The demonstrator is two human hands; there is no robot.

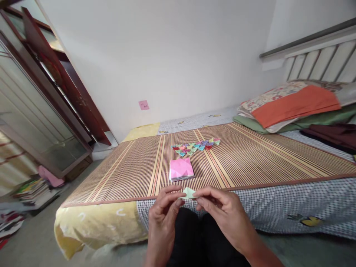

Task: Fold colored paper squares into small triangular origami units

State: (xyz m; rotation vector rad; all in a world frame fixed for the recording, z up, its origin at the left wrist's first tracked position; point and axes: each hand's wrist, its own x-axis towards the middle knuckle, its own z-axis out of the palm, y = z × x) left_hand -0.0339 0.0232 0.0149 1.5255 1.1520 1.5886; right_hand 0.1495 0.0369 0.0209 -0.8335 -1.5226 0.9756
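Note:
Between both hands is a small pale green folded paper [188, 193], held just above the bed's near edge. My left hand [164, 207] pinches its left corner between thumb and fingers. On the other side, my right hand [218, 205] grips the right corner the same way. Just beyond the hands lies a stack of square paper sheets [181, 168] with a creased pink one on top. Farther back, several small folded paper pieces [194, 146] in many colours sit close together in a slanting cluster.
A striped bamboo mat [122, 170] covers the bed, over a checked and yellow sheet [100, 224]. Pillows [294, 102] and dark folded cloth [332, 137] lie at the right. A pink note [144, 105] is on the wall. Books [33, 193] are stacked on the left.

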